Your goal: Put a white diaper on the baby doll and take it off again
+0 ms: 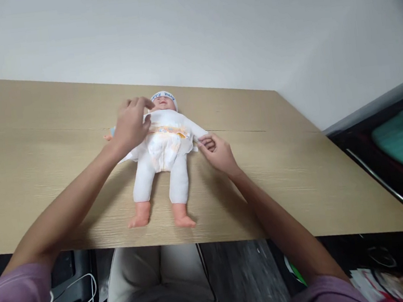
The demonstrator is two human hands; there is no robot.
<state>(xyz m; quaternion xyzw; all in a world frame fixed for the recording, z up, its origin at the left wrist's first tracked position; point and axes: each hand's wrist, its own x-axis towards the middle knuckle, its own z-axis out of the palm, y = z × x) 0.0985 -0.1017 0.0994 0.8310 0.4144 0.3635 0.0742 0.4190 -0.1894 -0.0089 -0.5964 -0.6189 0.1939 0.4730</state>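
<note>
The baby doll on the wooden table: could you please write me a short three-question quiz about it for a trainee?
1. True or false: the baby doll lies on its back on the wooden table, feet toward the camera.
2. Which hand pinches the edge of the diaper at the doll's side? A) left hand B) right hand C) neither
3. Fill in: the doll's head wears a white ____ with blue lettering.

Key:
1. True.
2. B: the right hand pinches the diaper's edge with its fingertips, while the left hand rests over the doll's upper body near its shoulder.
3. Cap.
</note>
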